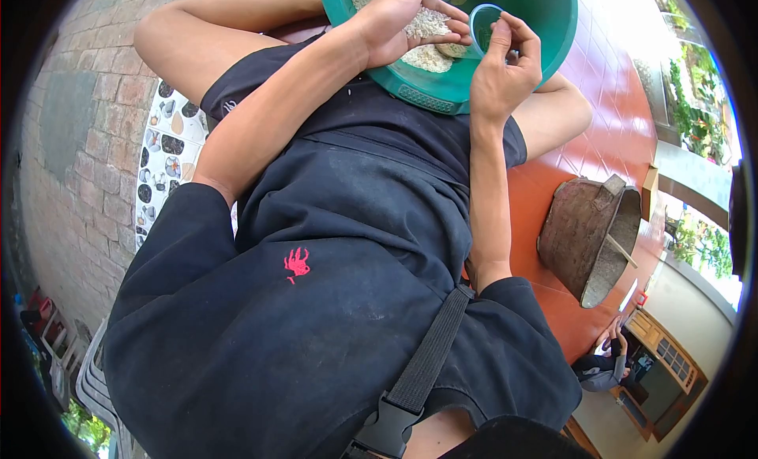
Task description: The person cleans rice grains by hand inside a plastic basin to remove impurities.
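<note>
Head view | I see left hand (399, 17) loosely cupped on white rice grains (426, 58) in round green plastic basin (430, 97) on lap | right hand (505, 68) pinching small blue plastic cup (483, 23) over the rice.

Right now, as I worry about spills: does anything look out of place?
No rice seems spilled: it lies inside the green basin, under the left hand; the right hand holds a blue cup. Only the rusty metal tub on the red floor looks tilted.
</note>
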{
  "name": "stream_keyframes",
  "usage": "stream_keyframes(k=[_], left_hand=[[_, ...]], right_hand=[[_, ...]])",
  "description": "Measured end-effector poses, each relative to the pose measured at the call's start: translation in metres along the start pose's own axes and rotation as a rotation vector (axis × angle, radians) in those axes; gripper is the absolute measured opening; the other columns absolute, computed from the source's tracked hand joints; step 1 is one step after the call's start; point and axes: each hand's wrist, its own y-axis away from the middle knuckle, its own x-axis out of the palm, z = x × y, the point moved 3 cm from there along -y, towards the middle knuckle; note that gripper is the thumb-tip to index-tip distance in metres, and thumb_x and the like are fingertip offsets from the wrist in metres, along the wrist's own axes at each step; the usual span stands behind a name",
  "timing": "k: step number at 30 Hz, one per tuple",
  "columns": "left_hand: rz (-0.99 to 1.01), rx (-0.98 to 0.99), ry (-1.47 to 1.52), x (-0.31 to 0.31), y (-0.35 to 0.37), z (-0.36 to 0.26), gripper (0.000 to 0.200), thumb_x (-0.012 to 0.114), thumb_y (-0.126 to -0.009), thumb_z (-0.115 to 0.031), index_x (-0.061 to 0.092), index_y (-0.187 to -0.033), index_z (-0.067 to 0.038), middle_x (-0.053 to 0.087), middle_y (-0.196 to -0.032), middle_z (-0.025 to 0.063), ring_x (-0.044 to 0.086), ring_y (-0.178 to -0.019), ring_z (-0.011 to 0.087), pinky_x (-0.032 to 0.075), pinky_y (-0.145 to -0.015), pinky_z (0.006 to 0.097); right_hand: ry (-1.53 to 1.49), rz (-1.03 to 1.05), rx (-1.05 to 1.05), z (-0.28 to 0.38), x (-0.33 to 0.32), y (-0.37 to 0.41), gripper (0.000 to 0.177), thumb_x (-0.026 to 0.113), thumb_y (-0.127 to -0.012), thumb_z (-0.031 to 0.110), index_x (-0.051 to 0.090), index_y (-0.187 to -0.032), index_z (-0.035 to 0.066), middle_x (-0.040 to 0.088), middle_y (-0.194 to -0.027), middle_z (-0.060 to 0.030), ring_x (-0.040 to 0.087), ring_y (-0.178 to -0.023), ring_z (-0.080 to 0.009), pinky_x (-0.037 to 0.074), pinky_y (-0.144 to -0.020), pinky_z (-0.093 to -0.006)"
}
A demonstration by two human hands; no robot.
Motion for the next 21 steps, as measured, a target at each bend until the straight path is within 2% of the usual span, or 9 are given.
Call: stream_keyframes(k=[2,3,7,9,10,13,15,16,21], left_hand=[[0.004,0.002,0.002,0.001,0.0,0.0,0.048,0.035,-0.111,-0.029,0.06,-0.113,0.011,0.069,-0.097,0.0214,0.071,-0.088,0.03,0.062,-0.084,0.0404],[0.008,0.003,0.004,0.001,0.001,0.0,0.048,0.035,-0.111,-0.029,0.06,-0.112,0.012,0.07,-0.096,0.0216,0.071,-0.087,0.0302,0.062,-0.084,0.0409],[0.042,0.004,0.018,-0.002,-0.003,0.002,0.048,0.035,-0.111,-0.029,0.06,-0.112,0.011,0.07,-0.096,0.0211,0.072,-0.088,0.0305,0.062,-0.085,0.0406],[0.043,0.022,0.023,-0.001,-0.001,0.001,0.048,0.035,-0.111,-0.03,0.061,-0.11,0.009,0.07,-0.094,0.0187,0.071,-0.088,0.028,0.061,-0.086,0.0396],[0.042,0.022,0.023,0.0,0.001,0.001,0.048,0.035,-0.111,-0.03,0.061,-0.11,0.009,0.07,-0.094,0.0187,0.071,-0.088,0.028,0.061,-0.086,0.0396],[-0.017,0.096,-0.018,-0.006,0.0,-0.001,0.046,0.036,-0.111,-0.031,0.064,-0.106,0.005,0.07,-0.091,0.014,0.07,-0.086,0.0226,0.058,-0.081,0.0354],[0.233,0.075,0.04,-0.013,-0.006,0.0,0.042,0.037,-0.111,-0.031,0.065,-0.101,0.0,0.069,-0.089,0.0094,0.067,-0.083,0.0183,0.055,-0.074,0.0315],[0.233,0.076,0.042,-0.011,-0.004,0.0,0.042,0.037,-0.111,-0.031,0.065,-0.101,0.0,0.069,-0.089,0.0094,0.067,-0.083,0.0183,0.055,-0.074,0.0315],[0.089,0.071,-0.002,-0.01,-0.006,0.001,0.04,0.038,-0.111,-0.03,0.065,-0.098,-0.003,0.068,-0.089,0.0074,0.065,-0.079,0.0179,0.052,-0.07,0.0299]], right_hand=[[0.426,-0.161,-0.139,0.006,-0.011,-0.004,0.015,0.064,-0.102,0.012,0.076,-0.107,0.004,0.068,-0.097,-0.0056,0.062,-0.09,-0.0162,0.048,-0.076,-0.0282],[0.434,-0.174,-0.159,0.005,-0.013,-0.005,0.016,0.063,-0.102,0.012,0.077,-0.107,0.007,0.065,-0.101,-0.0062,0.056,-0.095,-0.0205,0.046,-0.079,-0.0303],[0.575,-0.202,-0.362,0.005,-0.01,-0.006,0.015,0.065,-0.101,0.012,0.078,-0.106,0.007,0.065,-0.103,-0.006,0.057,-0.097,-0.0209,0.046,-0.08,-0.0296],[0.39,0.017,-0.362,0.008,0.0,-0.004,0.011,0.071,-0.097,0.012,0.079,-0.104,0.008,0.065,-0.104,-0.0063,0.058,-0.097,-0.0221,0.047,-0.082,-0.032],[0.39,0.018,-0.361,0.011,0.003,-0.001,0.011,0.071,-0.097,0.012,0.079,-0.104,0.008,0.065,-0.104,-0.0063,0.058,-0.097,-0.0221,0.047,-0.082,-0.032],[0.252,0.371,-0.351,0.01,0.021,0.008,0.017,0.08,-0.086,0.012,0.079,-0.102,0.011,0.066,-0.104,-0.0042,0.058,-0.097,-0.0244,0.046,-0.087,-0.0374],[0.34,0.404,-0.447,0.012,0.023,0.008,0.017,0.081,-0.085,0.012,0.079,-0.102,0.011,0.066,-0.105,-0.003,0.058,-0.097,-0.0243,0.046,-0.086,-0.0375],[0.427,0.437,-0.542,0.014,0.025,0.009,0.018,0.081,-0.083,0.013,0.079,-0.102,0.012,0.066,-0.105,-0.0018,0.058,-0.097,-0.0242,0.046,-0.085,-0.0376],[0.469,0.44,-0.516,0.017,0.025,0.01,0.022,0.082,-0.079,0.006,0.079,-0.1,0.007,0.068,-0.102,-0.005,0.06,-0.094,-0.025,0.05,-0.083,-0.0369]])
